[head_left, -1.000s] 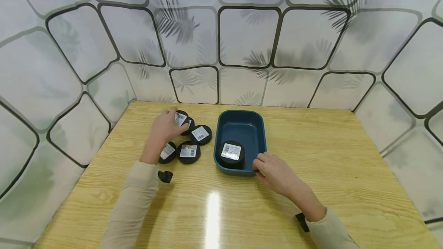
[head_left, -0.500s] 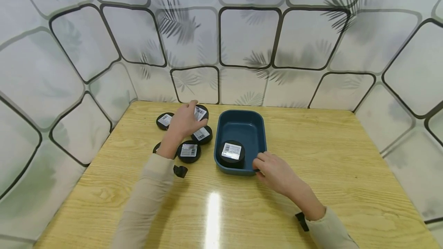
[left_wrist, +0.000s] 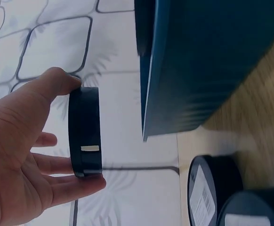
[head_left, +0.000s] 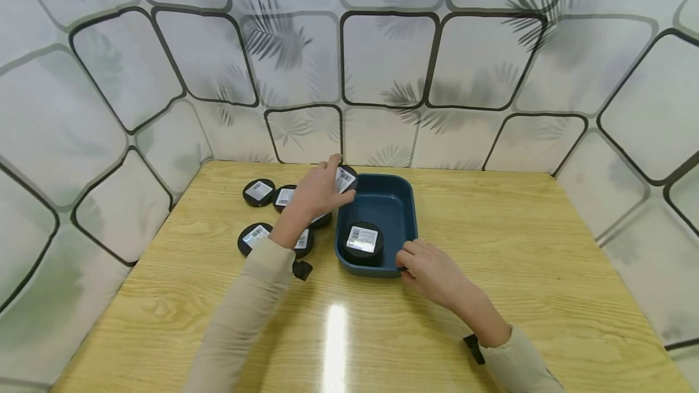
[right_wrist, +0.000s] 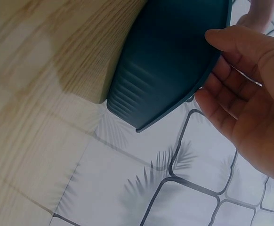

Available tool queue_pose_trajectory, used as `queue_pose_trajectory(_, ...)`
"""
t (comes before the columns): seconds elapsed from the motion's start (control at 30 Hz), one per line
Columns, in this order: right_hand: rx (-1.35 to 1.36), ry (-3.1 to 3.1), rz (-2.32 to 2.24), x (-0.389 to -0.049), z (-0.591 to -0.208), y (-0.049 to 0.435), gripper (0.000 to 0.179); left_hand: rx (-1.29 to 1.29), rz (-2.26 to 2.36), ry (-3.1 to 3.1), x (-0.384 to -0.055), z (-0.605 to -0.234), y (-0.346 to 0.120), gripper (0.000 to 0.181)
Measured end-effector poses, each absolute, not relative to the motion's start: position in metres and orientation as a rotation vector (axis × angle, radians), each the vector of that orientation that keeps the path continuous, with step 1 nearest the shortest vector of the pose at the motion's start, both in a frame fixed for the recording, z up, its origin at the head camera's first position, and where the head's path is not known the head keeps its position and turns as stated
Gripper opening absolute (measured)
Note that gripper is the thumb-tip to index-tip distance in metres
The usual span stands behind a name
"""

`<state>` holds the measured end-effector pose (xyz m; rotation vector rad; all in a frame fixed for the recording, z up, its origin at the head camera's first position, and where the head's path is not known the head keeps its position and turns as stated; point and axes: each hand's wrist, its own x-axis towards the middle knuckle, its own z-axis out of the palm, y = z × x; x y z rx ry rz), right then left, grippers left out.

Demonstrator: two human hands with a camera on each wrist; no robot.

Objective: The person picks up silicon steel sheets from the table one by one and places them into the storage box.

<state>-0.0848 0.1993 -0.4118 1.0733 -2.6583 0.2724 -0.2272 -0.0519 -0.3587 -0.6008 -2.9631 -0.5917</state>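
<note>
My left hand (head_left: 317, 194) grips a flat round black container (head_left: 346, 179) with a white barcode label, thumb on one edge and fingers on the other. In the left wrist view the container (left_wrist: 84, 132) is turned edge-on, lifted off the table beside the tray's wall. It overlaps the far left rim of the dark blue rectangular tray (head_left: 394, 211) in the head view. My right hand (head_left: 434, 273) pinches the tray's rim at its near right corner. Inside the tray, at the near left, lies another black container (head_left: 363, 242), label up.
Left of the tray, several similar black containers lie label up on the wooden table (head_left: 464, 217): one at far left (head_left: 259, 191), one nearer (head_left: 254, 238), others partly behind my left arm. A patterned curtain (head_left: 390, 59) surrounds the back and sides.
My left hand has carried a black container rightward from the group at the left to the tray's far left rim. My right hand stays on the tray's rim.
</note>
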Motion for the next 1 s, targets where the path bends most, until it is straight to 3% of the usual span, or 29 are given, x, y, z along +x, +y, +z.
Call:
queue_pose_trajectory(0.27,1.063,-2.685,0.268,-0.086,-0.409,0.201,0.021,-0.760,-0.524,-2.939,-0.227,-0.364,-0.028,0.084)
queue_pose_trajectory(1.0,1.078,-2.671,0.229,-0.085,-0.410,0.201,0.021,-0.851,-0.223,-3.020,-0.244,-0.382,0.006,0.084)
